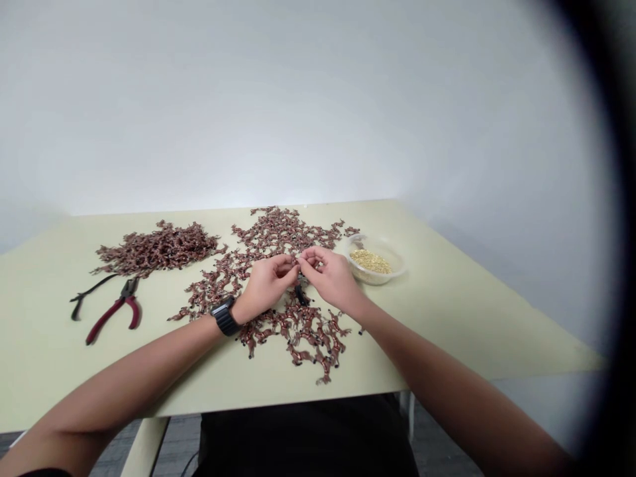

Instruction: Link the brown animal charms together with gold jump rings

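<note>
My left hand (269, 283), with a black watch on its wrist, and my right hand (328, 275) meet fingertip to fingertip over the middle of the table. Both are closed in a pinch. Whatever lies between the fingertips is too small to make out. Beneath and around them spreads a loose layer of small, shiny brown deer-shaped charms (311, 331). Just below the fingers a small black object (300, 295) shows among the charms. Right of my right hand stands a clear plastic bowl (397, 268) holding many tiny gold-coloured pieces (371, 261).
A denser heap of brown charms (159, 248) lies at the left on the pale yellow table (447, 331). In front of it are red-handled pliers (116, 308) and a second, dark-handled tool (87, 295). A white wall rises behind the table.
</note>
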Action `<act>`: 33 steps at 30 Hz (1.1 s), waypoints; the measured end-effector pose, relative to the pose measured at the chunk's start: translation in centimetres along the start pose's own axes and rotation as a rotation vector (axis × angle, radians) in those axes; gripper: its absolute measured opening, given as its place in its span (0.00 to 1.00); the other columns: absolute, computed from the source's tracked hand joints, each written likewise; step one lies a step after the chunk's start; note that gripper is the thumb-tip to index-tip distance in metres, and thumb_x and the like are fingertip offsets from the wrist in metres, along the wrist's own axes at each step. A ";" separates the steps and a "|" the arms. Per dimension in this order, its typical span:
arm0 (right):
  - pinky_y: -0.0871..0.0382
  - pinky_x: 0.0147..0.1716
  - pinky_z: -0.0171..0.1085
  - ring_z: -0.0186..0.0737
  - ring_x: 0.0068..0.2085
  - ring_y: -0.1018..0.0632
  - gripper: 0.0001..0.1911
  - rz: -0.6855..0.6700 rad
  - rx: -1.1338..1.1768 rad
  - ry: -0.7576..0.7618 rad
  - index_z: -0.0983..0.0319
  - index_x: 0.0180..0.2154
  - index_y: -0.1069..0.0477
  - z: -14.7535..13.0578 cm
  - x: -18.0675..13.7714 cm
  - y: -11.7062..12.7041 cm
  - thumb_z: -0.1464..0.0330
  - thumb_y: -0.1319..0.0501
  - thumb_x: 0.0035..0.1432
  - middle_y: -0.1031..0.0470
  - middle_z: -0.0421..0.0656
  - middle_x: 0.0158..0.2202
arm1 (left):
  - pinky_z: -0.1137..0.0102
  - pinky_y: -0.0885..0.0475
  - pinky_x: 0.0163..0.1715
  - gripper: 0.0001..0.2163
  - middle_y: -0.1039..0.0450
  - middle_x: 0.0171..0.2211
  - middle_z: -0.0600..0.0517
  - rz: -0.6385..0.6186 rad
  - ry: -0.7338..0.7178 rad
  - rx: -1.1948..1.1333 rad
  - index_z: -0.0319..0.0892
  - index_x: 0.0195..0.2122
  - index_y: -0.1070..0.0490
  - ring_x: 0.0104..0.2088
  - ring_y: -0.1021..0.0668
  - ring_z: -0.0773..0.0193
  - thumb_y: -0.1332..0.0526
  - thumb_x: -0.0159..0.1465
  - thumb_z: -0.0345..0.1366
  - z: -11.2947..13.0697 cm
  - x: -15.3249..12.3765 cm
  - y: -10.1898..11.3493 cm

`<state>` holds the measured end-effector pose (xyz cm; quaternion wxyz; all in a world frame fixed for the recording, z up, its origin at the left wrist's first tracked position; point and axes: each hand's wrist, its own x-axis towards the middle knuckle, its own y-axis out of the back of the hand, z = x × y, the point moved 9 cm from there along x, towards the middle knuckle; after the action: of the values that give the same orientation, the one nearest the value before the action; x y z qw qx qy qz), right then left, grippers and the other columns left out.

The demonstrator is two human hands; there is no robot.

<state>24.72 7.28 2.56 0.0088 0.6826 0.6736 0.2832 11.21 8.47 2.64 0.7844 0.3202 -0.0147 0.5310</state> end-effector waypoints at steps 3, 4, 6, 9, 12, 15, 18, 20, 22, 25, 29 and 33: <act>0.31 0.32 0.35 0.37 0.31 0.25 0.08 -0.009 -0.039 0.033 0.59 0.39 0.26 -0.4 0.0 0.0 0.63 0.41 0.65 0.23 0.41 0.32 | 0.73 0.25 0.29 0.12 0.22 0.28 0.51 0.004 -0.012 0.033 0.39 0.36 0.24 0.28 0.20 0.64 0.40 0.68 0.43 0.3 -0.1 0.0; 0.32 0.32 0.35 0.37 0.31 0.25 0.08 -0.010 -0.053 0.042 0.59 0.39 0.26 -0.5 -0.1 0.0 0.63 0.41 0.65 0.23 0.41 0.32 | 0.73 0.26 0.28 0.12 0.22 0.27 0.51 0.007 -0.016 0.044 0.39 0.36 0.24 0.28 0.21 0.64 0.40 0.68 0.43 0.4 -0.1 0.0; 0.32 0.33 0.35 0.37 0.31 0.25 0.07 -0.012 -0.081 0.060 0.59 0.39 0.27 -0.7 -0.1 0.0 0.64 0.41 0.65 0.23 0.41 0.32 | 0.74 0.27 0.28 0.12 0.22 0.27 0.51 0.012 -0.023 0.067 0.39 0.35 0.24 0.28 0.21 0.65 0.40 0.68 0.42 0.5 -0.1 0.0; 0.32 0.33 0.35 0.36 0.30 0.25 0.07 0.000 -0.124 0.087 0.60 0.39 0.27 -1.0 -0.1 0.0 0.65 0.41 0.65 0.23 0.40 0.32 | 0.74 0.28 0.28 0.11 0.22 0.27 0.51 0.017 -0.033 0.106 0.40 0.35 0.25 0.27 0.22 0.65 0.40 0.68 0.41 0.6 -0.1 0.1; 0.33 0.34 0.35 0.37 0.31 0.25 0.05 0.020 -0.198 0.135 0.60 0.38 0.28 -1.5 -0.3 0.0 0.67 0.42 0.66 0.24 0.40 0.31 | 0.74 0.30 0.28 0.10 0.22 0.28 0.51 0.028 -0.055 0.159 0.40 0.36 0.24 0.27 0.23 0.65 0.40 0.68 0.41 0.9 -0.2 0.2; 0.34 0.34 0.36 0.39 0.32 0.25 0.05 0.040 -0.307 0.212 0.60 0.37 0.30 -2.1 -0.6 -0.3 0.68 0.44 0.66 0.25 0.42 0.31 | 0.74 0.32 0.28 0.10 0.22 0.28 0.52 0.032 -0.080 0.247 0.40 0.36 0.25 0.27 0.24 0.66 0.41 0.68 0.40 1.0 -0.3 0.2; 0.34 0.35 0.37 0.41 0.33 0.26 0.06 0.066 -0.408 0.243 0.60 0.37 0.30 -2.6 -1.0 -0.7 0.69 0.45 0.67 0.26 0.43 0.31 | 0.74 0.36 0.26 0.10 0.25 0.27 0.53 0.026 -0.101 0.369 0.40 0.36 0.26 0.24 0.27 0.68 0.42 0.70 0.40 0.7 -0.3 0.1; 0.34 0.35 0.38 0.42 0.33 0.26 0.07 0.076 -0.422 0.220 0.60 0.37 0.30 -2.7 -1.1 -0.8 0.68 0.46 0.67 0.26 0.44 0.31 | 0.74 0.39 0.24 0.09 0.27 0.25 0.54 0.030 -0.120 0.454 0.41 0.36 0.28 0.22 0.29 0.68 0.43 0.70 0.40 0.4 -0.3 0.0; 0.33 0.35 0.39 0.41 0.32 0.25 0.07 0.079 -0.371 0.158 0.60 0.37 0.30 -2.4 -1.0 -0.8 0.67 0.45 0.67 0.25 0.43 0.30 | 0.73 0.42 0.23 0.09 0.28 0.23 0.54 0.034 -0.155 0.541 0.41 0.37 0.30 0.21 0.31 0.68 0.43 0.71 0.39 0.1 -0.3 -0.1; 0.31 0.32 0.38 0.40 0.30 0.25 0.08 0.076 -0.205 0.007 0.59 0.36 0.28 -1.1 -0.8 -0.5 0.63 0.42 0.65 0.25 0.42 0.28 | 0.73 0.44 0.23 0.09 0.30 0.23 0.53 0.036 -0.221 0.651 0.42 0.37 0.31 0.21 0.31 0.67 0.45 0.71 0.39 0.1 -0.5 -0.4; 0.33 0.23 0.35 0.36 0.23 0.27 0.10 -0.030 0.097 -0.205 0.59 0.37 0.28 1.5 -0.6 -1.3 0.59 0.41 0.64 0.25 0.40 0.27 | 0.73 0.44 0.22 0.10 0.30 0.22 0.54 0.022 -0.211 0.659 0.42 0.37 0.31 0.20 0.30 0.67 0.45 0.72 0.41 -0.1 -0.4 -0.6; 0.34 0.21 0.34 0.32 0.20 0.29 0.11 -0.101 0.283 -0.295 0.60 0.36 0.27 3.0 -0.5 -2.0 0.59 0.39 0.62 0.25 0.39 0.28 | 0.72 0.42 0.23 0.10 0.29 0.23 0.53 0.009 -0.197 0.642 0.42 0.38 0.30 0.21 0.30 0.67 0.46 0.72 0.41 0.2 -0.4 -0.4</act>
<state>24.08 8.06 -0.95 0.0257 0.6764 0.7315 0.0821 11.47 7.96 2.43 0.6360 0.6005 0.0761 0.4786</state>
